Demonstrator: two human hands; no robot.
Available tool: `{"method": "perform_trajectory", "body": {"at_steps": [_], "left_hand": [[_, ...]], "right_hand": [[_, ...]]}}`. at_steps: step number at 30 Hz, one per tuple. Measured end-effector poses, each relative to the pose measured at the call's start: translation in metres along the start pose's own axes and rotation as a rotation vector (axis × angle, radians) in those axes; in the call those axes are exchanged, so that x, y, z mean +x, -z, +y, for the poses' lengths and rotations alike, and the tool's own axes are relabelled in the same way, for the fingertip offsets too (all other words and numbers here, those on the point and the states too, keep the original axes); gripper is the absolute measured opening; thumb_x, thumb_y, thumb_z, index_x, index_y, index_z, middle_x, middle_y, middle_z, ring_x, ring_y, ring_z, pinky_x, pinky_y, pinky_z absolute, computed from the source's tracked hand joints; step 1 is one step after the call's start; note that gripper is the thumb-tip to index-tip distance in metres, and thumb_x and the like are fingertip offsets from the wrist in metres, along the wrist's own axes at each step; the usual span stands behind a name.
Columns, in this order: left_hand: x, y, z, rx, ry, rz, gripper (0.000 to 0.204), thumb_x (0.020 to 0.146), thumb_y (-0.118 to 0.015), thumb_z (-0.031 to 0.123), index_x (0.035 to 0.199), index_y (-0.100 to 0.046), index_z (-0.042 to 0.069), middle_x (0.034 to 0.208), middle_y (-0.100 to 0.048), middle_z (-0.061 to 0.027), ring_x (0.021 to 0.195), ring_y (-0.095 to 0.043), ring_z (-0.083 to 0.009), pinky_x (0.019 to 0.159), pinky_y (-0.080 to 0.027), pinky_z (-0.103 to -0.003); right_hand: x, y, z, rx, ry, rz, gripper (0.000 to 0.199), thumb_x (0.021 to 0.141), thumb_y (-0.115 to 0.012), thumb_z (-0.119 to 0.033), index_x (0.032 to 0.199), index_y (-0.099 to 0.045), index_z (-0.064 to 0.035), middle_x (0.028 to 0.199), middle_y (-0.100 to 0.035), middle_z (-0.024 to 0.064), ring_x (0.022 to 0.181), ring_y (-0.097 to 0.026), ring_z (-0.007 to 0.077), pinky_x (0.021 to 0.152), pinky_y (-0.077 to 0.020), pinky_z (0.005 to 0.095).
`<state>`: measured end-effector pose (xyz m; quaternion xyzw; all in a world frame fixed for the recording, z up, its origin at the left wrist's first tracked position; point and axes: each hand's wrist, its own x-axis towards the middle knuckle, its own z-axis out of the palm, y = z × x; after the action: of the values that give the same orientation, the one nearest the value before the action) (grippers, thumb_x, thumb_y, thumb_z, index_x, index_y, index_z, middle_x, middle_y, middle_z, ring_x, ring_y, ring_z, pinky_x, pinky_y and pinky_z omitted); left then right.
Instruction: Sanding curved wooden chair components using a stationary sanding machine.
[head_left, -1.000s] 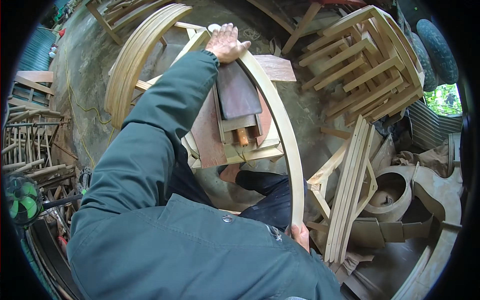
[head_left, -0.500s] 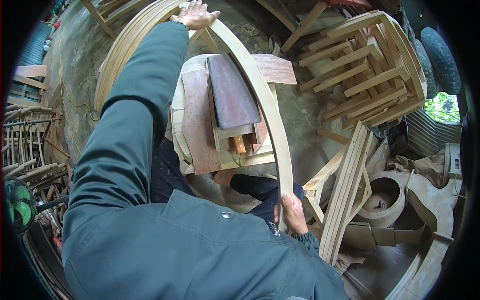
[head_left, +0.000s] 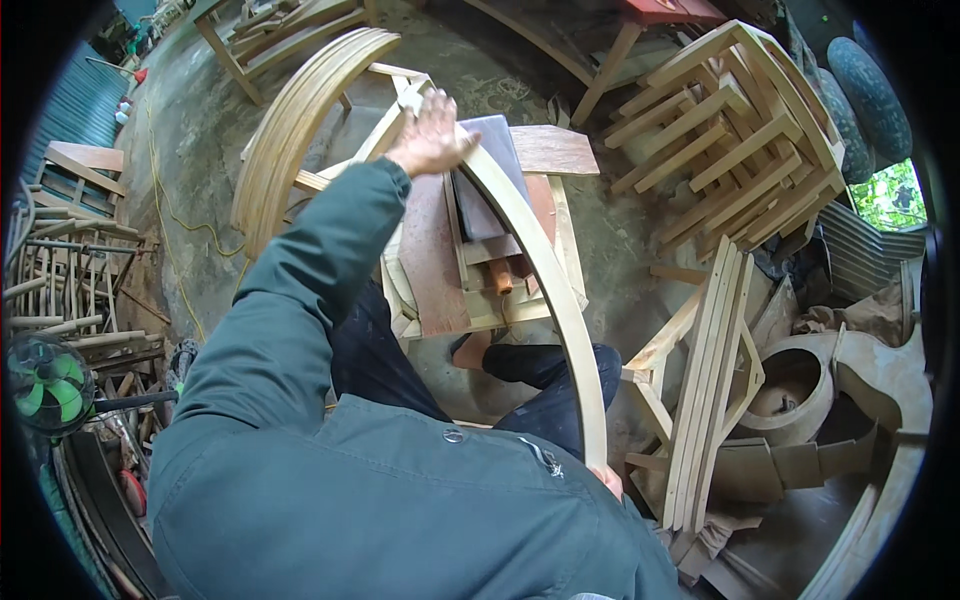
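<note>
A long, pale, curved wooden strip (head_left: 545,265) arcs from the upper middle down to my right side. My left hand (head_left: 435,137) lies flat across its far part, fingers stretched out. At its near end, my right hand (head_left: 607,482) grips the wood; jacket and strip hide most of its fingers. Beneath the arc is a low wooden stand (head_left: 432,270) bearing a tapered, grey-purple flat-topped piece (head_left: 492,140). An orange-brown block (head_left: 500,277) juts from the near end of that piece. My legs are on the near side of the stand.
Several matching curved strips (head_left: 300,130) are stacked far left on a wooden support. Slatted wooden frames (head_left: 725,140) are piled far right. Straight battens (head_left: 708,390) lean at the right, beside a round hollow housing (head_left: 785,390). A green-bladed fan (head_left: 50,385) stands left; a yellow cord (head_left: 165,235) crosses the floor.
My left hand has come nearer and a little right. The strip's near end has moved down and right with my right hand, now mostly hidden by my jacket.
</note>
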<state>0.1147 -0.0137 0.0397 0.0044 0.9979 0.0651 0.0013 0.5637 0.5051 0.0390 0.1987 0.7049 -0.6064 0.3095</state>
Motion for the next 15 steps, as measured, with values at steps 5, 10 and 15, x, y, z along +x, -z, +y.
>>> {"method": "perform_trajectory", "body": {"at_steps": [5,10,15], "left_hand": [[-0.148,0.023,0.113,-0.168,-0.484,0.233,0.089,0.085,-0.077,0.043,0.154,-0.043,-0.001,0.157,-0.044,-0.0253,0.152,-0.034,-0.0412,0.126,-0.019,-0.062],[-0.228,0.061,0.204,-0.094,-1.249,0.014,0.114,0.067,-0.088,0.050,0.163,-0.035,0.019,0.160,-0.044,-0.0154,0.157,-0.030,-0.0340,0.126,-0.021,-0.060],[-0.226,0.134,0.227,0.116,-1.044,-0.098,0.048,0.076,-0.078,0.029,0.119,-0.061,0.014,0.083,-0.072,-0.0051,0.086,-0.078,-0.0274,0.073,-0.059,-0.046]], "right_hand": [[-0.066,0.038,0.069,-0.212,0.036,0.101,0.059,0.092,-0.078,-0.048,0.120,-0.064,0.0012,0.096,-0.070,0.0074,0.089,-0.067,0.0196,0.074,-0.0538,0.0323],[-0.098,0.044,0.045,-0.366,0.127,0.126,0.044,0.090,-0.077,-0.036,0.118,-0.070,-0.0025,0.102,-0.075,0.0128,0.090,-0.070,0.0274,0.079,-0.0552,0.0382],[-0.144,0.050,-0.070,-0.823,0.277,0.338,0.028,0.085,-0.071,-0.024,0.104,-0.073,-0.0031,0.088,-0.071,0.0207,0.081,-0.068,0.0386,0.077,-0.0536,0.0443]]}}
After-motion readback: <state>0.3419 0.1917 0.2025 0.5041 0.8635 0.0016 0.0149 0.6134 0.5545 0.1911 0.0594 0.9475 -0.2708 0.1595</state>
